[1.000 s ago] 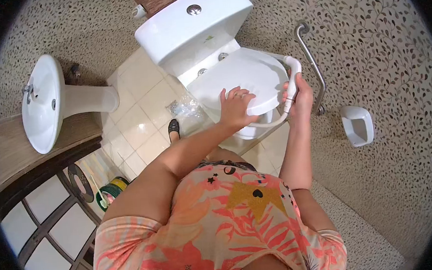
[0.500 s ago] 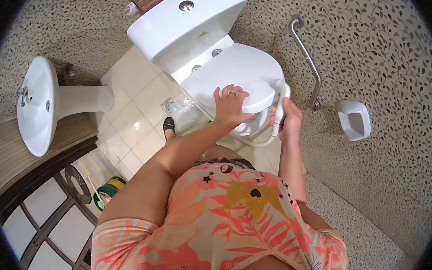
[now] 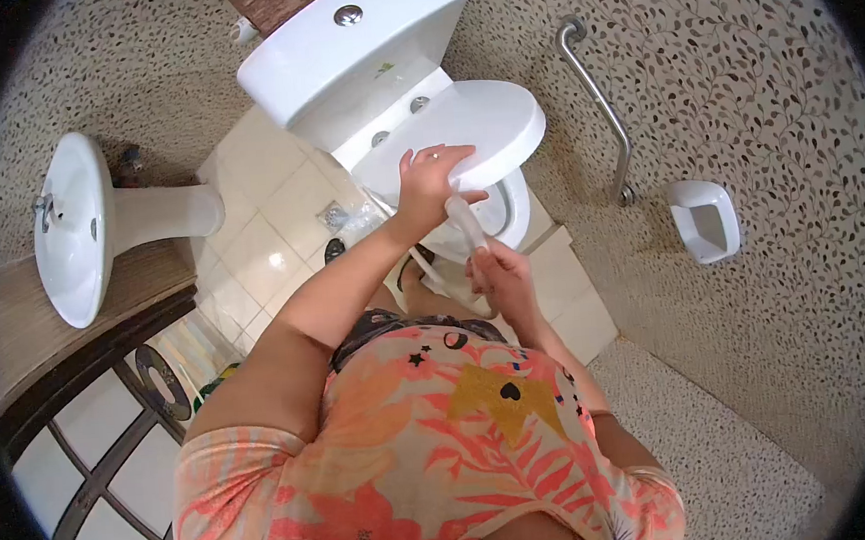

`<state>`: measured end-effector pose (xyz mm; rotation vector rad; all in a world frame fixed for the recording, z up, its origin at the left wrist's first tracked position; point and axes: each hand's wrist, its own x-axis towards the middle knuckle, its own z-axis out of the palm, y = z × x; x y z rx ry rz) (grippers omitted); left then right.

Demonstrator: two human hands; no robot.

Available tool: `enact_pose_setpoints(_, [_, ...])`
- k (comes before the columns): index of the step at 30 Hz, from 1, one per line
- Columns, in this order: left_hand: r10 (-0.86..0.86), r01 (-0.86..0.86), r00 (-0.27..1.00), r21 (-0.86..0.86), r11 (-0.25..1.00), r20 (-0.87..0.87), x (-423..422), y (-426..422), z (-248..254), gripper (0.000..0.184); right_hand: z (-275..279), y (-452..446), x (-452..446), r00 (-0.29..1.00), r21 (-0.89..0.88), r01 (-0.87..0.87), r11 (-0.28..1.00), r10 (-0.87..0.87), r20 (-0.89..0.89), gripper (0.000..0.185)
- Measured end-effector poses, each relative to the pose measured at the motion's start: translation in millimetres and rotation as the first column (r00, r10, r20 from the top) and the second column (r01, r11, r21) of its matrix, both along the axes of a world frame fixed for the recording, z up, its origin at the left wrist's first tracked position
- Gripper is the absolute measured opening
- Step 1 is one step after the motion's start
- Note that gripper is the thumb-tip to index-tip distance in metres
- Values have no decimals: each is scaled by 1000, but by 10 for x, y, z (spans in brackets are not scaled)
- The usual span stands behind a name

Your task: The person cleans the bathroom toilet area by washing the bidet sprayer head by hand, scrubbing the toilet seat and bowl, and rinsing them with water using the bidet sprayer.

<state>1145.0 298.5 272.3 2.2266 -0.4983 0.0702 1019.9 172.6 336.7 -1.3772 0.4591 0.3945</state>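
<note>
My left hand [image 3: 430,187] grips the left edge of the white toilet lid [image 3: 482,121], fingers on top and thumb below. The lid is partly raised, and the toilet bowl [image 3: 516,214] shows beneath it. In my right hand [image 3: 507,283] is a white hand-held bidet sprayer [image 3: 465,223], its head close to my left thumb and the lid's edge. A pale hose [image 3: 433,275] runs below the sprayer toward the left side of the toilet. Above the lid stands the toilet tank [image 3: 367,49].
A pedestal sink [image 3: 89,229] stands at the left. On the right wall are a metal grab bar [image 3: 597,108] and a white wall-mounted holder [image 3: 705,221]. A floor drain [image 3: 332,215] lies in the tiles left of the toilet, near my feet.
My right hand has moved left with the sprayer, from the lid's right front to beside my left hand. My left hand has shifted slightly left, still at the lid. More of the bowl shows.
</note>
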Motion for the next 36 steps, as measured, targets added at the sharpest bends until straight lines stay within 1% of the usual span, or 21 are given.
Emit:
enact_pose_setpoints(1, [-3,0,998,-59,998,-55,10,39,5,59,6,-30,74,1000,5,-8,1000,8,3,20])
enact_pose_setpoints(2, [7,-10,998,-56,998,-56,-23,38,-15,59,0,-106,181,998,-33,56,998,-55,39,21])
enact_pose_setpoints(4, [-28,29,999,45,999,-26,-94,-47,-64,60,22,-294,466,979,-62,169,984,-160,126,25])
enact_pose_setpoints(5, [-21,22,999,47,999,-23,-141,-87,-48,60,55,-401,632,964,-52,214,975,-203,172,27])
enact_pose_setpoints(7, [-35,31,999,109,994,34,-265,-158,-7,55,111,-547,895,938,45,327,944,-330,104,30])
enact_pose_setpoints(9, [5,-9,999,114,993,42,-340,-226,-69,57,127,-646,1054,928,122,361,925,-369,54,31])
enact_pose_setpoints(11, [35,-39,999,119,992,38,-372,-245,-90,56,50,-705,1160,932,130,352,927,-360,39,33])
enact_pose_setpoints(14, [41,-47,998,108,993,51,-374,-229,-109,55,10,-690,1233,945,226,320,920,-326,-11,33])
enact_pose_setpoints(19, [25,-28,1000,156,987,18,-348,-217,-48,57,28,-442,1272,983,161,181,970,-178,-35,35])
enact_pose_setpoints(22, [23,-23,1000,162,986,2,-335,-194,-43,55,14,-290,1238,990,173,141,975,-137,-36,34])
enact_pose_setpoints(24, [13,-11,1000,170,985,-14,-311,-185,-66,52,-38,-195,1185,1000,243,12,970,-8,-17,30])
enact_pose_setpoints(25, [11,-7,1000,239,971,-14,-295,-180,-70,51,46,-90,1151,999,174,-36,984,34,19,27])
enact_pose_setpoints(26, [8,-4,1000,307,952,-13,-281,-171,-70,49,100,-65,1135,993,176,-97,980,82,89,27])
enact_pose_setpoints(27, [4,0,1000,311,951,-10,-271,-163,-67,49,141,-54,1132,979,173,-159,972,132,157,27])
enact_pose_setpoints(28, [28,-24,1000,250,968,-12,-262,-149,23,48,175,-72,1154,979,176,-155,972,127,159,27])
enact_pose_setpoints(29, [52,-48,999,186,981,-16,-261,-137,74,47,203,-120,1193,977,217,-58,975,10,214,27])
enact_pose_setpoints(30, [17,-13,1000,201,979,-19,-239,-109,74,54,228,-181,1233,958,262,36,964,-108,264,28])
enact_pose_setpoints(31, [13,-10,1000,204,979,-15,-225,-97,90,54,252,-249,1261,957,265,38,964,-112,269,28])
enact_pose_setpoints(33, [54,-53,999,171,984,0,-198,-74,130,55,287,-390,1299,923,386,157,909,-274,271,36])
enact_pose_setpoints(35, [61,-63,998,163,985,14,-180,-47,141,54,275,-415,1271,917,434,150,888,-289,274,36])
enact_pose_setpoints(36, [69,-69,998,152,986,7,-177,-33,152,54,255,-377,1236,933,388,136,912,-249,258,31])
